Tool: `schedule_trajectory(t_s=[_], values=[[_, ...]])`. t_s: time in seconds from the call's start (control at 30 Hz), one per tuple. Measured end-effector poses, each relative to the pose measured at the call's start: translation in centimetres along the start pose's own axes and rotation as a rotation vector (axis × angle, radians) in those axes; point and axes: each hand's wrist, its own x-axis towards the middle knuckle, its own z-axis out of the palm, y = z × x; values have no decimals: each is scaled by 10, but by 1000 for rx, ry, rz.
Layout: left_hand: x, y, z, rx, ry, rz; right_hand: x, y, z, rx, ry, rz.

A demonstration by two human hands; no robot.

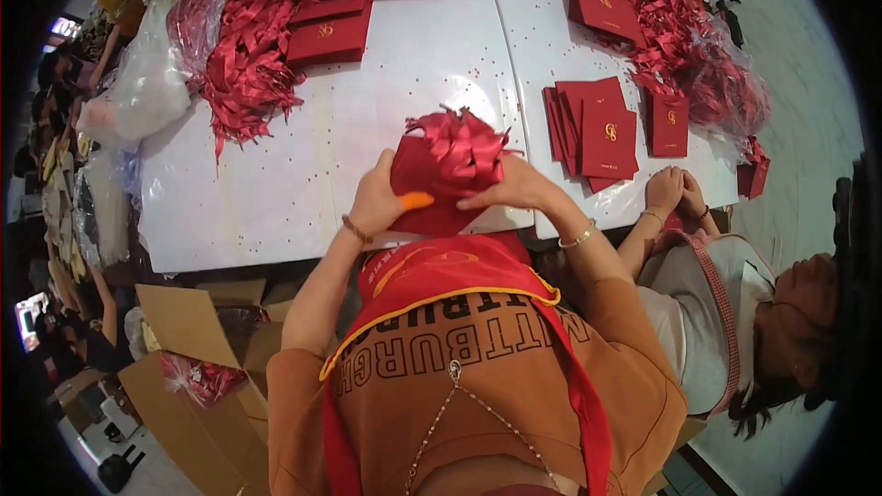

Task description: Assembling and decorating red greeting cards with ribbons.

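Close to the near edge of the table, my two hands hold a red paper packet [415, 165] with a thick bunch of shiny red ribbons [467, 154] on its right side. My left hand [378, 198] grips the packet's left side, an orange cover on its thumb lying across the front. From the right, my right hand [516, 186] closes round the ribbons and packet edge, its thumb on the red surface. The fingers behind the packet are partly hidden.
Red packets with gold emblems are stacked at the far left [331, 37] and fanned out at right [608, 136]. Piles of red ribbons [246, 64] lie beside both groups. Another person's hands [673, 191] rest at the right table edge. An open cardboard box [188, 331] stands below left.
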Motion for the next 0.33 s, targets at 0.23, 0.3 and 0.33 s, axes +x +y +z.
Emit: schedule_trajectory(t_s=[0.23,0.3,0.33], values=[[13,5,1,110,-66,-46,13,9,11,-47,181,-84],[12,2,1,119,-90,-9,12,16,18,-25,210,-106],[9,2,3,114,-95,5,10,22,24,-1,242,-132]])
